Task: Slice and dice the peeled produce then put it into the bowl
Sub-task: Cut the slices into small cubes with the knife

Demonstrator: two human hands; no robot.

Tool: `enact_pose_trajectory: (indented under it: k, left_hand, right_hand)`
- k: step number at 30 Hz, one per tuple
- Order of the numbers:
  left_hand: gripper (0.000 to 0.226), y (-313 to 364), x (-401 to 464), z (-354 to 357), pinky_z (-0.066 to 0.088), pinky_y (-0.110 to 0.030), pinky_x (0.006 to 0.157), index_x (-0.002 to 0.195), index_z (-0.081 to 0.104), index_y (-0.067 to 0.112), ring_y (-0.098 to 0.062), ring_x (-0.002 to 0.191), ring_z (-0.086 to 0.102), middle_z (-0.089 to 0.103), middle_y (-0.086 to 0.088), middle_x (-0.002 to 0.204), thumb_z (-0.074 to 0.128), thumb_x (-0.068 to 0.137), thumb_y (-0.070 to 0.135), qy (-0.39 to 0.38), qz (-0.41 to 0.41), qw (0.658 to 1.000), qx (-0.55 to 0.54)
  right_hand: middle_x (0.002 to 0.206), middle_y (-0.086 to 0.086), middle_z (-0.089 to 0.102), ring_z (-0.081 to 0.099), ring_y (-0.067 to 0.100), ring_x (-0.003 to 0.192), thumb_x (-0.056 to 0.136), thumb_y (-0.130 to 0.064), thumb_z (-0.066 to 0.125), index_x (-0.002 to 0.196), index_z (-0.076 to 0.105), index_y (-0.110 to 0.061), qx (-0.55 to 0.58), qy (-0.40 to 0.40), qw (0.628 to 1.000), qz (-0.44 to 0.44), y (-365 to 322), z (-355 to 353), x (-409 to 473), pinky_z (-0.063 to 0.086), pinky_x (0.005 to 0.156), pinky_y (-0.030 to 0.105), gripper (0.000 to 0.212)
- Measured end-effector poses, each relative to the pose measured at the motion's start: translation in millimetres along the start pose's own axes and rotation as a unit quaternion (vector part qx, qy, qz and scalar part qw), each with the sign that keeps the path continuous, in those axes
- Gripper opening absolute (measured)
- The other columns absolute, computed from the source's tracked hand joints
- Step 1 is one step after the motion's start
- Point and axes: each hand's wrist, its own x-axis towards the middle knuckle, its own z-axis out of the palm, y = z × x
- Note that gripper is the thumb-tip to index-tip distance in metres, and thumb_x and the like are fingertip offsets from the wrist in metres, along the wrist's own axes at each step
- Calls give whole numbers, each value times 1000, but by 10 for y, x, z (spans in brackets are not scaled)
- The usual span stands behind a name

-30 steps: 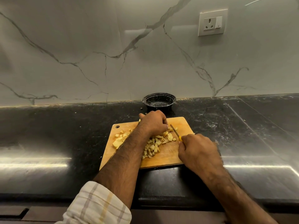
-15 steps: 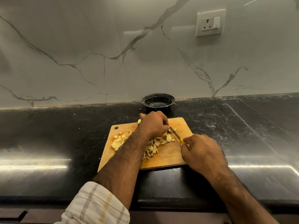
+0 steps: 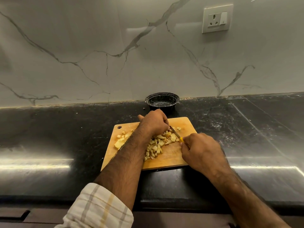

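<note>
Pieces (image 3: 158, 145) bunch under our curled left hand (image 3: 154, 123) for dicing; our right hand (image 3: 202, 150) grips the knife (image 3: 175, 133); the bowl (image 3: 162, 101) waits behind the board (image 3: 171, 159).

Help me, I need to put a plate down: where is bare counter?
Bare black counter lies left of the cutting board, and again right of it toward the wall. Crowded: the board, with diced pieces, both hands and the knife; the bowl sits behind.

Pale diced produce (image 3: 158, 145) heaped mid cutting board (image 3: 171, 155); black bowl (image 3: 162, 102) just behind
</note>
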Motion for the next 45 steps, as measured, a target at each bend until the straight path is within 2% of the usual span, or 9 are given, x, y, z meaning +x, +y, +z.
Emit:
enact_pose_trajectory:
  k: [4, 10, 19, 22, 28, 33, 36, 39, 45]
  left_hand:
    - [18, -28, 0, -42, 23, -65, 116, 86, 72, 30, -14, 110, 60, 70, 14, 94, 80, 90, 46, 19, 8, 998, 58]
    - [5, -98, -21, -94, 20, -60, 117, 88, 77, 28, -9, 106, 57, 71, 15, 95, 76, 93, 27, -34, 30, 999, 11]
    - [5, -70, -27, -73, 26, -53, 107, 87, 77, 29, -8, 102, 57, 71, 17, 92, 77, 91, 30, -26, 37, 998, 38]
    - [5, -79, -26, -71, 26, -53, 107, 87, 77, 29, -7, 101, 57, 71, 17, 92, 76, 92, 30, -21, 41, 998, 44]
    - [7, -168, -40, -179, 25, -52, 107, 85, 79, 28, -5, 100, 56, 72, 17, 89, 75, 90, 26, -11, 68, 998, -11]
    - [11, -298, -2, -276, 18, -62, 118, 84, 76, 30, -9, 103, 62, 72, 15, 91, 79, 91, 38, 38, 43, 997, -53]
    - [19, -392, 43, -309, 31, -56, 113, 81, 74, 31, -10, 96, 64, 71, 15, 86, 79, 88, 48, 90, 34, 993, -63]
    - [20, -433, 78, -315, 51, -57, 102, 79, 74, 33, -9, 89, 67, 71, 17, 82, 78, 86, 51, 108, 48, 990, -78]
    - [19, -336, 52, -267, 52, -58, 101, 85, 74, 33, -8, 90, 68, 72, 17, 84, 80, 86, 52, 74, 66, 993, -69]
  right_hand:
    - [97, -4, 71, 65, 19, 88, 97, -49, 51, 112, 74, -25, 21, 22, 999, 15, 77, 1, -37, 59, 79, 39, 36]
    - [78, -9, 66, 61, 10, 71, 100, -51, 50, 113, 72, -28, 47, 79, 996, 11, 60, -12, -79, 60, 70, 37, 34]
    - [106, -4, 70, 65, 16, 95, 100, -50, 51, 126, 71, -29, 19, -1, 1000, -20, 73, -6, -30, 58, 87, 38, 39]
    - [105, -4, 70, 65, 15, 92, 100, -49, 51, 125, 71, -27, 10, -6, 1000, -24, 72, 10, -32, 59, 85, 37, 40]
    - [75, -6, 65, 62, 18, 70, 97, -46, 50, 96, 71, -23, 16, 113, 992, 57, 194, 29, -56, 57, 68, 37, 32]
    - [83, -3, 67, 61, 20, 74, 97, -47, 48, 101, 70, -22, 8, 66, 997, 50, 162, 95, -49, 55, 70, 35, 34]
    - [84, -6, 67, 63, 17, 76, 98, -53, 45, 109, 68, -26, 6, 43, 999, -12, 112, 142, -64, 57, 70, 36, 37]
    - [77, -6, 67, 62, 17, 71, 99, -51, 48, 108, 69, -24, 36, 102, 994, -3, 138, 136, -55, 53, 64, 35, 35]
    - [72, -3, 61, 59, 21, 68, 97, -45, 50, 88, 67, -22, 27, 140, 984, 104, 229, 89, -30, 51, 64, 35, 30]
